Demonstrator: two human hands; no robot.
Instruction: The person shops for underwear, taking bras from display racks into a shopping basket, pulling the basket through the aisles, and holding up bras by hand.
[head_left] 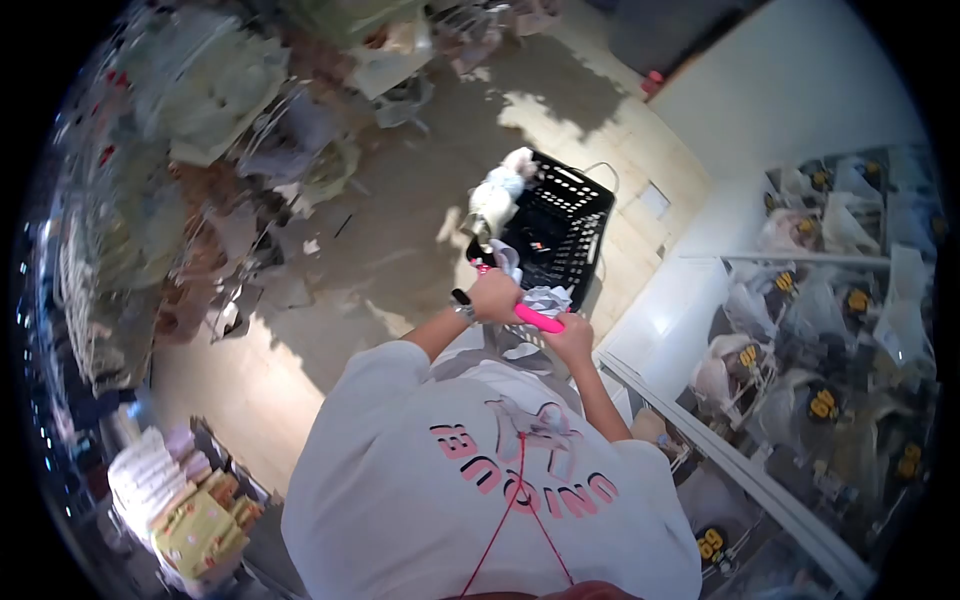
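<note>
My left hand (pixel 495 297), with a watch and a dark band at the wrist, is closed around one end of a bright pink object (pixel 538 318). At its other end, my right hand (pixel 570 337) has its fingers closed on it. What the pink object is cannot be made out. Just beyond my hands is a black perforated basket (pixel 592 215) on the floor, with dark items inside. Pale bundled fabric (pixel 495 200) hangs over its left edge. Grey and white cloth (pixel 548 298) lies between my hands and the basket.
Hanging garments (pixel 210 90) crowd the left. Clear-wrapped items with yellow-numbered black tags (pixel 823 403) hang on a rack at the right, behind a metal rail (pixel 740 470). Folded fabric (pixel 200 530) is stacked at the lower left. A white wall stands at the upper right.
</note>
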